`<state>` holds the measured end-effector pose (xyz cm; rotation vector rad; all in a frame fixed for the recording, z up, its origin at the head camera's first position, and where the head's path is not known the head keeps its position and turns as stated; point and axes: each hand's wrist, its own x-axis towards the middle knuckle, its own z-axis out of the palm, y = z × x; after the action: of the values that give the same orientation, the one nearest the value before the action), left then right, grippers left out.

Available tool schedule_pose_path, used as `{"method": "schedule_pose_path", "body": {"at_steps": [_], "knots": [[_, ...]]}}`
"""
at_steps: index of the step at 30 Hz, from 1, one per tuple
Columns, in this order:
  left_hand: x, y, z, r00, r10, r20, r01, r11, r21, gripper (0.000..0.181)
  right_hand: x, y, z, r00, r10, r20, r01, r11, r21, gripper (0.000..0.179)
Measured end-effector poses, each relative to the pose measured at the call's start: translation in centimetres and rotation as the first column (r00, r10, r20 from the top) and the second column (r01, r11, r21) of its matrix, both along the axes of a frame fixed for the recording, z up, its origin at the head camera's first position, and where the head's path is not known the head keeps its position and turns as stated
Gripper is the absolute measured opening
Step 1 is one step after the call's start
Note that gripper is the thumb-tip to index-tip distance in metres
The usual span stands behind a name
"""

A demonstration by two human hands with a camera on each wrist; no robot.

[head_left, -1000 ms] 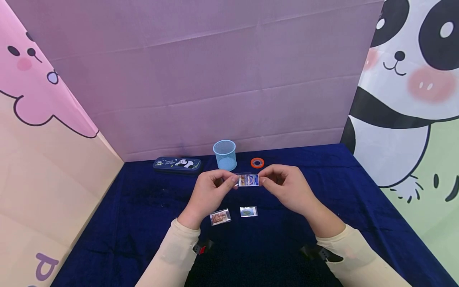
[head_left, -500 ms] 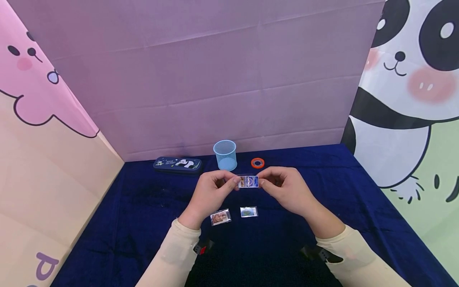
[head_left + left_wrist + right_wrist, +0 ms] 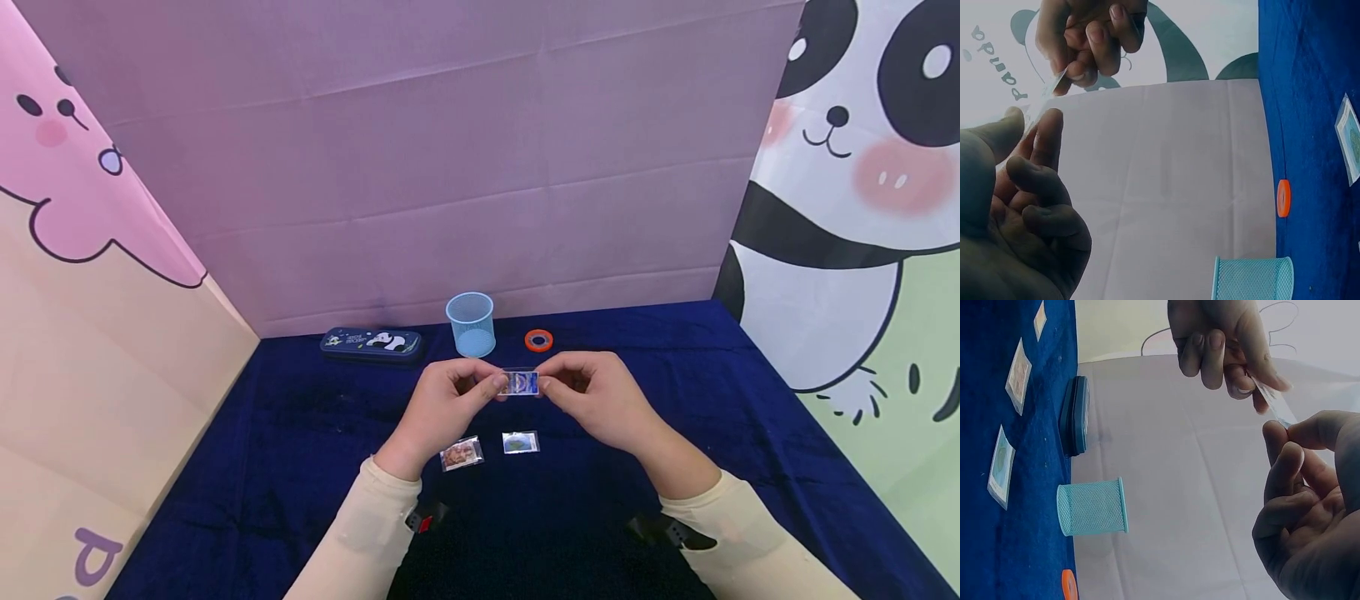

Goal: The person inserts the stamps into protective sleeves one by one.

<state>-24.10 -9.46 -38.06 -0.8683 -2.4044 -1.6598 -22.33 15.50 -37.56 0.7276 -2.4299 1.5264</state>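
Note:
A small printed card in a clear sleeve (image 3: 522,382), blue and white, is held level above the table between both hands. My left hand (image 3: 448,403) pinches its left end between thumb and forefinger. At the other end, the thumb and forefinger of my right hand (image 3: 597,395) pinch its edge. Both wrist views show the card thin and nearly edge-on, bridging the fingertips. Below the hands lie a brownish sleeved card (image 3: 461,454) and a greenish one (image 3: 521,442). In the right wrist view another orange-toned card (image 3: 1040,320) lies farther along the cloth.
A light blue mesh cup (image 3: 471,325) stands at the back of the dark blue cloth (image 3: 300,467). Left of it lies a navy panda pencil case (image 3: 371,344), and to its right an orange roll of tape (image 3: 538,340). Printed fabric walls surround the table.
Both hands have lowered slightly with the card and come a little closer together, so less of the card shows between them. The cards on the table stay put.

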Motion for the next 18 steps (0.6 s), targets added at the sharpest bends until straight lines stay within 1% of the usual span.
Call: {"method": "schedule_pose_path", "body": {"at_steps": [7,12,18], "knots": [[-0.17,-0.33,0.14,1.000,0.009,-0.024,-0.008,1.000,0.016,0.012,-0.09,0.30,0.27,0.999,-0.045,0.010,0.045,0.999,0.013,0.008],[-0.23,-0.37,0.16,0.999,0.017,-0.034,-0.016,1.000,0.020,0.012,-0.08,0.34,0.29,0.999,-0.033,0.023,0.033,0.999,0.002,0.009],[-0.33,-0.38,0.02,0.999,0.022,-0.031,-0.021,1.000,0.023,0.012,-0.10,0.33,0.28,0.999,-0.025,0.023,0.025,1.000,0.000,0.008]]}}
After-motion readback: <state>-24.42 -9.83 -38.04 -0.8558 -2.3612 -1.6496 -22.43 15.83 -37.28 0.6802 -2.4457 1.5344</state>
